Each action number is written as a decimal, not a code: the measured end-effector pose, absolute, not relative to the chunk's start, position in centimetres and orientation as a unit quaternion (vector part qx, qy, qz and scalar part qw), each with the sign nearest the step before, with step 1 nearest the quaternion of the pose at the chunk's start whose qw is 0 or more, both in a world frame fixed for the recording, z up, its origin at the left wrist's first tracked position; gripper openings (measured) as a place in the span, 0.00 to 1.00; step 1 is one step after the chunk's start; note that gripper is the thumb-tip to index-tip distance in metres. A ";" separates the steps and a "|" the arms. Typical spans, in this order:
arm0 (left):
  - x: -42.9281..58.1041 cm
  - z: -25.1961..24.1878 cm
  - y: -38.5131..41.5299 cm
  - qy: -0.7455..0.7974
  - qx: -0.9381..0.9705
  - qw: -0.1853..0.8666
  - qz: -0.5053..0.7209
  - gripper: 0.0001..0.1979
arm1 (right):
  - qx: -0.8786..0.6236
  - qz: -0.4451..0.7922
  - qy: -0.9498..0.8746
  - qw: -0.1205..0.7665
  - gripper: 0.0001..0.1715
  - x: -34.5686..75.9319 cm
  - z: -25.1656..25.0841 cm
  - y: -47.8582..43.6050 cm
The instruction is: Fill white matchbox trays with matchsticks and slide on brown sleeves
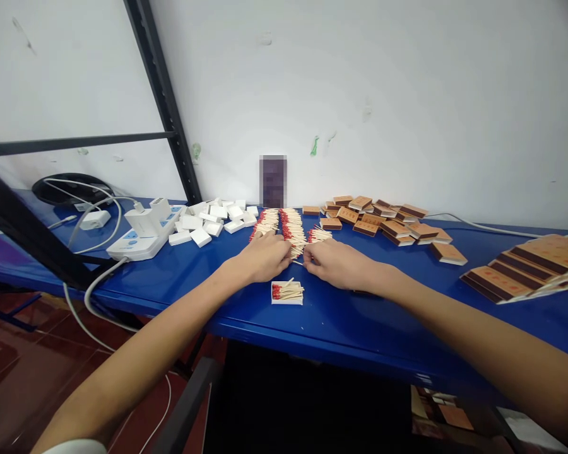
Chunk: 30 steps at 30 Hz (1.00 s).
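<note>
A heap of red-tipped matches [284, 226] lies on the blue table [341, 321] near the wall. My left hand [264, 257] and my right hand [337, 263] meet at the heap's near edge, fingers curled and pinching a small bunch of matches [297, 251] between them. Just in front of my hands sits a white matchbox tray [286, 292], partly filled with matches whose red heads point left.
Empty white trays [213, 219] are piled left of the matches, brown matchbox sleeves [388, 224] right of them. More sleeves [530, 270] are stacked at the far right. A white power strip [144, 236] with cables and a black shelf frame [163, 101] stand on the left.
</note>
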<state>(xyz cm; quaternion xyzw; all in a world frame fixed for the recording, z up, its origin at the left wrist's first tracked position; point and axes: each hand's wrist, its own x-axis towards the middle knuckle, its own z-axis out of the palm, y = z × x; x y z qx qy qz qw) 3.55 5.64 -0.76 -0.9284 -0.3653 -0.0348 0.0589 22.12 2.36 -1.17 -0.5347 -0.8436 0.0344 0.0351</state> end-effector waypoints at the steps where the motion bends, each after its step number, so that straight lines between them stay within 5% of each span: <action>1: 3.4 -0.7 5.5 -0.360 -0.930 0.058 -0.042 0.08 | -0.534 0.034 -0.844 0.033 0.08 22.5 -1.0 2.0; 8: 0.7 0.1 3.9 -0.352 -0.897 -0.089 -0.253 0.06 | -0.490 0.088 -0.864 0.075 0.09 22.4 1.2 -0.8; 12: -0.2 -0.4 2.5 -0.342 -0.858 -0.184 -0.337 0.16 | -0.445 0.138 -0.882 0.069 0.10 20.8 1.6 -1.8; 19: -0.1 -1.4 -0.9 -0.347 -0.806 -0.307 -0.370 0.08 | -0.451 0.120 -0.875 0.127 0.09 21.5 1.8 -1.8; 30: -2.3 -2.1 1.4 -0.379 -0.872 -0.119 -0.287 0.11 | -0.520 0.047 -0.849 0.082 0.10 25.5 0.7 0.8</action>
